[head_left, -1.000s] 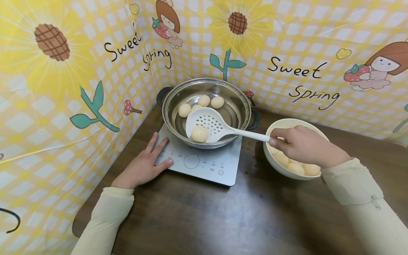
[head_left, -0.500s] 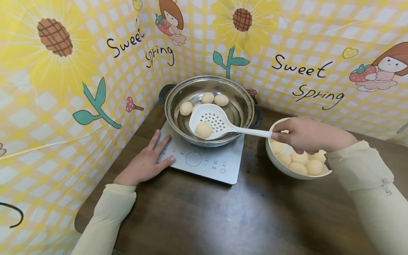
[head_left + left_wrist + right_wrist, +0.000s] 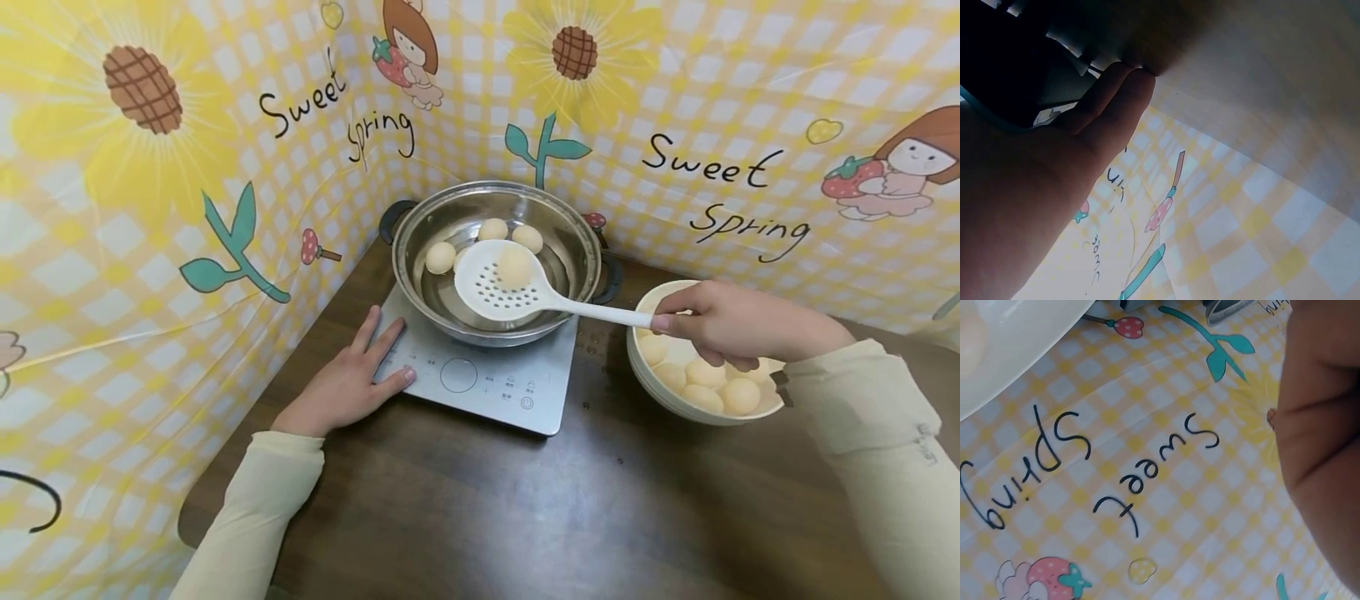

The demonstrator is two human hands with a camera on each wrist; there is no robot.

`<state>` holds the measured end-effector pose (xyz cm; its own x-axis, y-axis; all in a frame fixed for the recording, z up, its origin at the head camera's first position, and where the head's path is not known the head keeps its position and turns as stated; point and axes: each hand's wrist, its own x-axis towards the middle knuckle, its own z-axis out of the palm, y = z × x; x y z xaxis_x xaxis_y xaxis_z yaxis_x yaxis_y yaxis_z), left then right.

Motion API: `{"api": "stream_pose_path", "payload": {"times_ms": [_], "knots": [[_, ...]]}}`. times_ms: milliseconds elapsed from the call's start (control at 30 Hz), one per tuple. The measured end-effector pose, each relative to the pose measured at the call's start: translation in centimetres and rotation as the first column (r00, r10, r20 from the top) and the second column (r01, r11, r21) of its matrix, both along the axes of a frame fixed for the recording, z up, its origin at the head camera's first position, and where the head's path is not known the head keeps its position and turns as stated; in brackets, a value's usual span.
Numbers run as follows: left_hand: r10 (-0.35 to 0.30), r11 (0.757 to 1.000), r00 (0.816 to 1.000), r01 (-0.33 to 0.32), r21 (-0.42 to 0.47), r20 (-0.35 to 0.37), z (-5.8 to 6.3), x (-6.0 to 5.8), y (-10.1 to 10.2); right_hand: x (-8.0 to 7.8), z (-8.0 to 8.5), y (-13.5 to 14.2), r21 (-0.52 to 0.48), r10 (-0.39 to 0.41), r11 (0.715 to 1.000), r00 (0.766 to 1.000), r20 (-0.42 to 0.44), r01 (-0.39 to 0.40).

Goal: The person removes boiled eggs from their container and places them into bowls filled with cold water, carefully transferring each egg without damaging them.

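Note:
In the head view my right hand (image 3: 738, 325) grips the handle end of a white slotted spoon (image 3: 487, 302). The spoon's perforated bowl sits over the steel pot (image 3: 495, 337) with one pale egg (image 3: 514, 268) on it. Several more eggs (image 3: 441, 257) lie inside the pot, one partly hidden behind the spoon. My left hand (image 3: 341, 383) rests with spread fingers on the left edge of the silver induction cooktop (image 3: 540, 408) under the pot. Below my right hand stands a cream bowl (image 3: 652, 392) holding several eggs (image 3: 741, 396).
The pot has dark side handles (image 3: 396, 221). A checked yellow cloth (image 3: 450, 150) with flowers and lettering hangs behind and to the left. Small droplets dot the brown table (image 3: 480, 517) between cooktop and bowl.
The egg on the spoon has rolled from the near side of its bowl toward the far side. My right hand has shifted slightly right; my left hand stays on the cooktop edge.

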<state>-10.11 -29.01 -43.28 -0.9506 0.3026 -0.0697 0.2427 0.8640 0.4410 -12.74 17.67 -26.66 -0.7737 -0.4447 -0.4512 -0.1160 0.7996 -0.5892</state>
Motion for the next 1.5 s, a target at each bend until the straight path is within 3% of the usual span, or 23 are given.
{"api": "stream_pose_path", "payload": {"times_ms": [200, 367, 567, 767, 900, 1033, 1133, 1267, 1367, 1500], "knots": [[0.004, 1.0, 1.0, -0.004, 0.016, 0.024, 0.0, 0.5, 0.3, 1.0, 0.0, 2.7, -0.098, -0.044, 0.994, 0.998, 0.05, 0.049], [0.02, 1.0, 0.999, -0.021, 0.012, 0.03, 0.1, 1.0, -0.2, 2.1, -0.1, 5.7, -0.109, -0.059, 0.992, 0.997, 0.059, 0.065], [0.022, 1.0, 1.0, -0.022, -0.005, 0.017, 0.2, 1.2, -0.6, 3.5, -1.0, 10.3, -0.101, -0.069, 0.993, 0.998, -0.012, 0.067], [0.011, 1.0, 1.0, -0.011, -0.011, 0.015, 0.4, 1.0, -0.4, 5.5, -3.1, 15.6, -0.057, -0.088, 0.995, 0.987, -0.137, 0.081], [-0.001, 1.0, 1.0, 0.001, -0.011, 0.016, 0.5, 0.7, 0.0, 7.0, -5.3, 18.8, -0.136, -0.166, 0.981, 0.963, -0.211, 0.14], [-0.01, 1.0, 1.0, 0.01, -0.011, 0.014, 0.6, 0.4, 0.2, 8.6, -6.9, 20.6, -0.259, -0.323, 0.93, 0.917, -0.236, 0.261], [-0.012, 1.0, 1.0, 0.012, -0.014, 0.017, 0.6, 0.3, 0.4, 9.3, -7.5, 21.3, -0.228, -0.392, 0.913, 0.883, -0.258, 0.339], [-0.012, 1.0, 1.0, 0.013, -0.02, 0.021, 0.5, 0.0, 0.6, 9.7, -7.9, 22.0, -0.129, -0.393, 0.919, 0.868, -0.302, 0.372], [-0.014, 1.0, 1.0, 0.015, -0.023, 0.024, 0.4, -0.2, 0.9, 9.6, -8.0, 22.1, -0.02, -0.341, 0.932, 0.856, -0.387, 0.362], [-0.015, 1.0, 1.0, 0.016, -0.026, 0.024, 0.3, -0.3, 1.0, 9.4, -8.1, 21.6, 0.082, -0.283, 0.926, 0.82, -0.497, 0.369]]}}
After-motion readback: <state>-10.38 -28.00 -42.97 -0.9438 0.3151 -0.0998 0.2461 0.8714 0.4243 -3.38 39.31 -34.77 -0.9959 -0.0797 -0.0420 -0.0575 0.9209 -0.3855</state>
